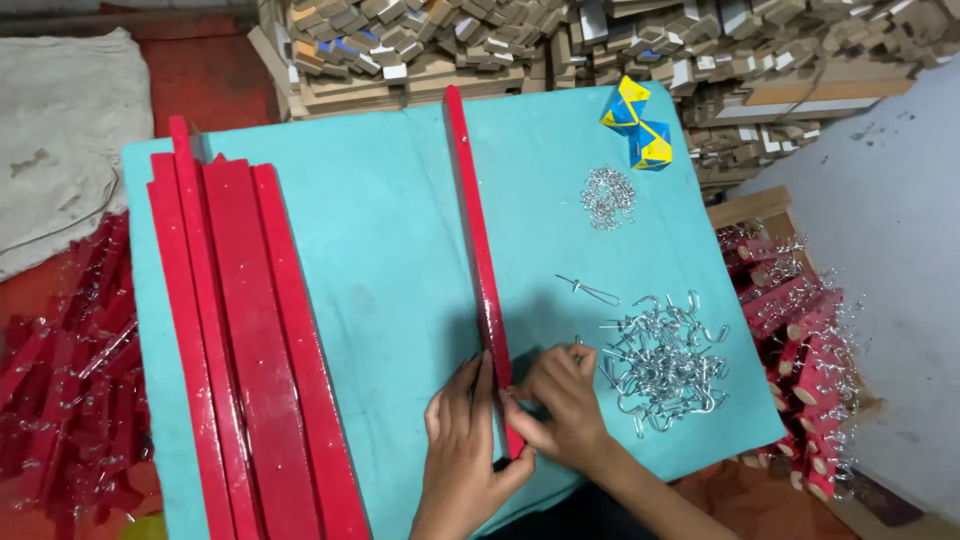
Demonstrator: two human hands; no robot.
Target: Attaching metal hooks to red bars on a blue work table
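A long red wooden strip lies lengthwise down the middle of a turquoise board. My left hand clasps the strip's near end from the left. From the right, my right hand pinches the same end, fingers curled; whether a hook is between them is hidden. Just right of that hand lies a pile of silver screw hooks, and one single hook lies apart above it.
Several red strips are stacked on the board's left side. A smaller heap of metal rings and two blue-and-yellow small boxes sit at the far right. Finished red pieces with hooks pile at right; more red pieces at left. Cut wood blocks behind.
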